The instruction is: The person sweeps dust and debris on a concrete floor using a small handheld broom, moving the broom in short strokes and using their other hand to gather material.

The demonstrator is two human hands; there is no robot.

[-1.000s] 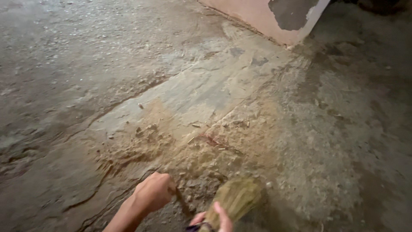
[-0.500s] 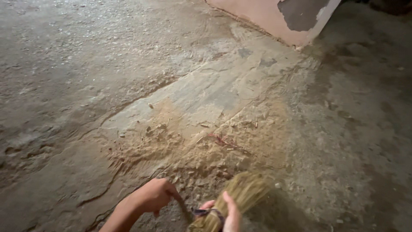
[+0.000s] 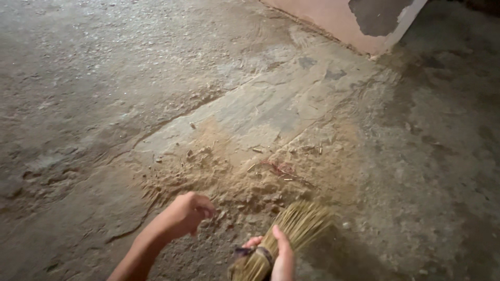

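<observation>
Rough, cracked concrete floor (image 3: 83, 78) all over, dusty and pitted. Right hand (image 3: 281, 257) is wrapped tight around the bound neck of a small straw broom (image 3: 294, 231), bristles fanned out just below the dirt pile (image 3: 229, 171). Left hand (image 3: 188, 212) is curled into a loose fist at the pile's lower left edge; can't tell if it's got anything in it. Progress-wise: sandy dust, chips and 1 reddish twig (image 3: 284, 170) are already heaped together, but loose grit is scattered around the pile, so I'd say there's plenty left. Wall corner (image 3: 364, 26) sits far above the pile, with lots of open floor on both sides.
</observation>
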